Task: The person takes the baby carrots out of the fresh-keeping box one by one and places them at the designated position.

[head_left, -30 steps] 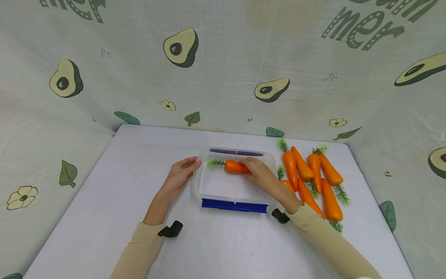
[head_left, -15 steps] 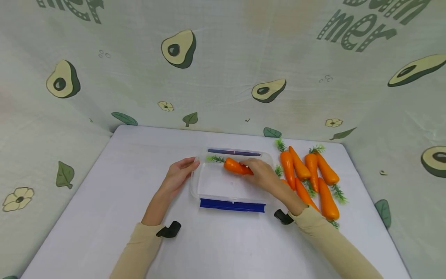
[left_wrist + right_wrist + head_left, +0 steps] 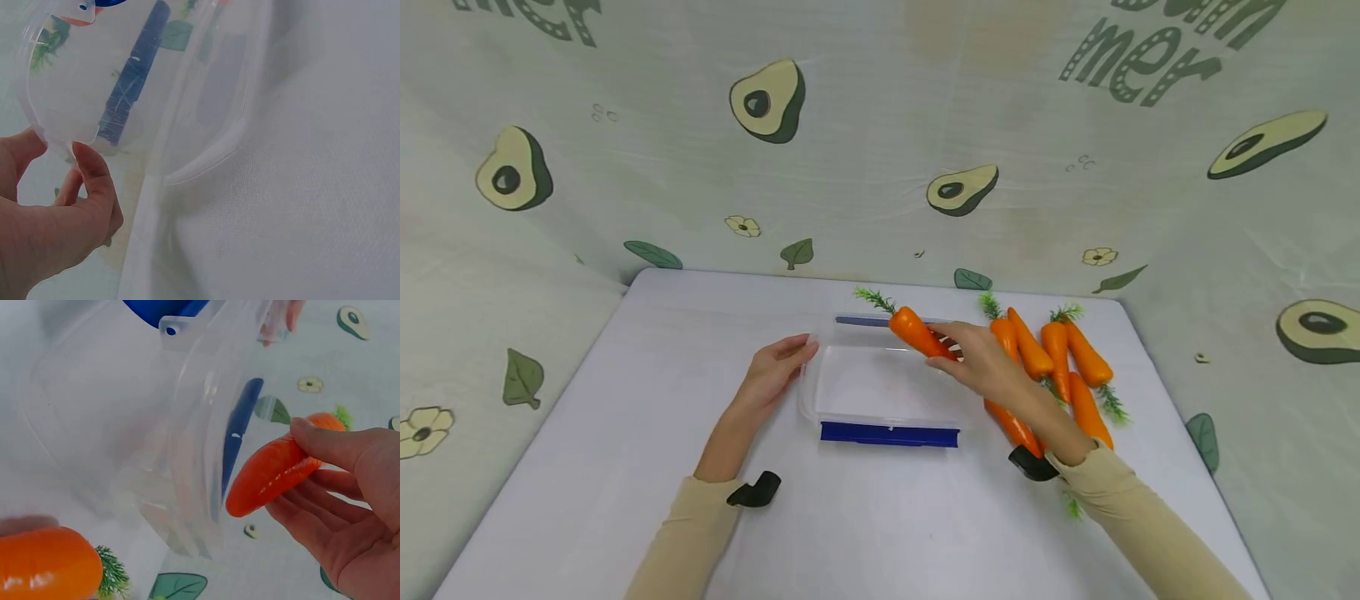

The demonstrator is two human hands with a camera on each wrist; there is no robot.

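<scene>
A clear plastic food container (image 3: 809, 398) with blue latches stands in the middle of the table, with no lid on it. My left hand (image 3: 772, 375) pinches its left rim; in the left wrist view, thumb and fingers (image 3: 94, 165) meet at the rim. My right hand (image 3: 983, 357) grips an orange carrot (image 3: 913, 330) by its narrow end, above the container's far right part. Its green leafy top points up and to the left. In the right wrist view the held carrot (image 3: 269, 472) lies between thumb and fingers, apart from the container wall.
To the right lies a loose group of several carrots (image 3: 1086, 358) with green tops, partly hidden by my right forearm. One carrot (image 3: 50, 565) shows close to the right wrist camera. A patterned cloth (image 3: 865, 125) hangs behind the white table (image 3: 587, 467).
My right hand has raised the carrot from inside the container to above it, tilting its leafy end upward. The left hand stays at the left rim. The head view has shifted slightly.
</scene>
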